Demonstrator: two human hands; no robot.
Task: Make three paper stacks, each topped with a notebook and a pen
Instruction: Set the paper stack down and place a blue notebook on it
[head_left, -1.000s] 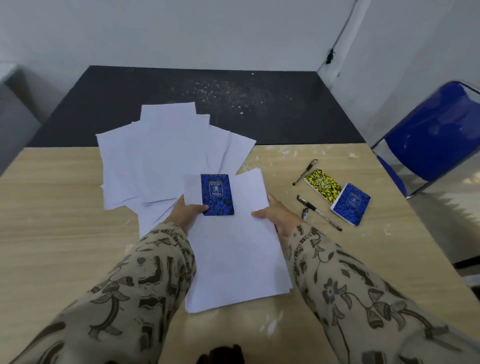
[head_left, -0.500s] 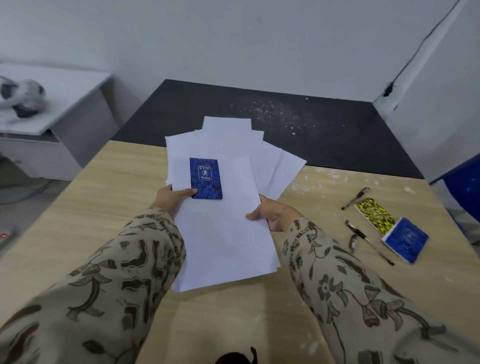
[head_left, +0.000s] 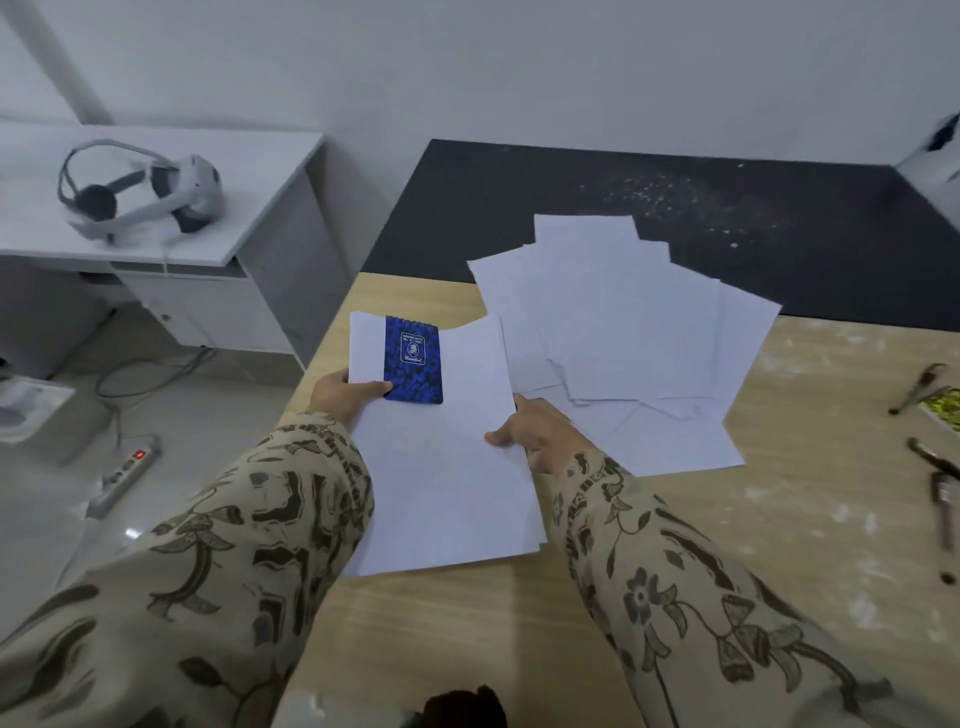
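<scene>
nearest, two patterned sleeves reach out over the wooden table (head_left: 675, 582), and between them is one paper stack (head_left: 447, 493), held at both long edges, likely so the sheets stay square as a bundle. its left side hangs past the table's left edge; whether its near edge touches the wood i cannot tell. the right hand (head_left: 530, 434) is closed on the stack's right edge, thumb on top and fingers hidden beneath. the left hand (head_left: 343, 392) grips the left edge the same way, and its thumb lies across the lower corner of the one blue notebook (head_left: 413, 358), pinning it flat on the top sheet, which i judge is to stop it sliding off. no pen sits on this stack yet, so by my reading the first stack is only part built and two more are not begun

just beyond the right hand lies one fanned heap of loose sheets (head_left: 623, 332), overlapping too much to count; its far sheets hang over the table's back edge. at the right edge of view, well apart from the hands, lie what look like three pens (head_left: 915, 387), blurred, and one yellow notebook (head_left: 943, 410), cut off by the frame. a third notebook is not in view

farther left stand one power strip (head_left: 124, 475) on the floor and one headset (head_left: 140, 192) on a white desk (head_left: 260, 171)
</scene>
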